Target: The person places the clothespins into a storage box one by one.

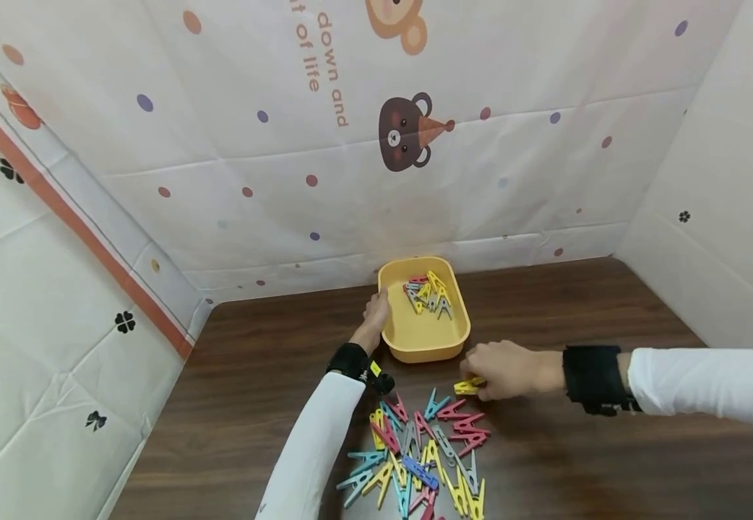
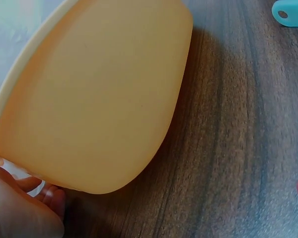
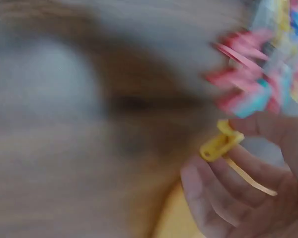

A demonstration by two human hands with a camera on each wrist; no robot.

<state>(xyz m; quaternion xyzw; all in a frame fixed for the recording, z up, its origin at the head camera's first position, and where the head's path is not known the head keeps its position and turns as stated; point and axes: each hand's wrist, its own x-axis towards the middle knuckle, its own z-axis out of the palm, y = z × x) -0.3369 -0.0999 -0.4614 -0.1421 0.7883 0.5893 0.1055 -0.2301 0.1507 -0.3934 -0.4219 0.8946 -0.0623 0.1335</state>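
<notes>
My left hand [image 1: 377,312] grips the left side of a yellow plastic tub [image 1: 423,347], its fingers at the tub's wall in the left wrist view. Several clothespins [image 1: 428,292] in yellow, grey and red lie inside the tub, toward its far end. Just off the tub's near right corner, my right hand [image 1: 503,370] pinches a yellow clothespin [image 3: 221,144] between thumb and fingers. Below both hands spreads a loose pile of clothespins [image 1: 420,473] in red, yellow, teal, grey and blue. Motion blurs the background of the right wrist view.
The tub stands on a dark wooden table [image 1: 253,404], close to its back edge. A white printed cloth [image 1: 253,217] hangs behind the table, and similar cloth walls rise at left and right. Each wrist wears a black band [image 1: 594,377].
</notes>
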